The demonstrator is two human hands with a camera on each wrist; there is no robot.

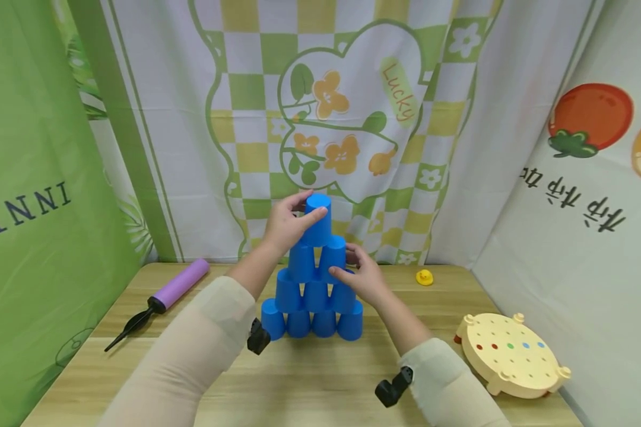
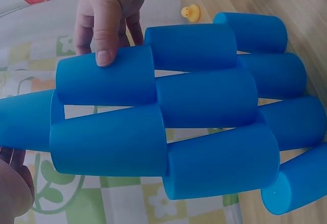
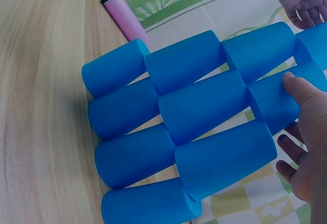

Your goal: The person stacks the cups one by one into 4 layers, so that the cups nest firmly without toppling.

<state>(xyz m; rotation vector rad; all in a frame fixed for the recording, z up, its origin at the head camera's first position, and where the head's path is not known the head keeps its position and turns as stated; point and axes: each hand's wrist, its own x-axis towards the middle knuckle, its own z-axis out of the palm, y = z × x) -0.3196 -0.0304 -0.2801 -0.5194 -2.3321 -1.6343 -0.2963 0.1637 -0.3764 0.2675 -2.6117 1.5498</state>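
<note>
Upside-down blue cups form a pyramid of several rows on the table, with a single top cup [image 1: 321, 230] at its peak. My left hand [image 1: 286, 224] holds that top cup from the left, its thumb across the front and the fingers behind. Lower down on the right, my right hand [image 1: 368, 279] grips the right-hand cup [image 1: 332, 255] of the row below. In the right wrist view its thumb lies on this cup's side, and its fingers reach round the far side. The bottom-row cups [image 1: 323, 325] stand side by side on the wooden table [image 1: 299, 379].
A purple hand pump [image 1: 181, 286] with a black nozzle lies at the left. Toward the back right sits a small yellow rubber duck [image 1: 424, 277]. A round cream pegboard [image 1: 513, 350] with short legs stands at the right. A patterned curtain [image 1: 246, 77] hangs behind the table.
</note>
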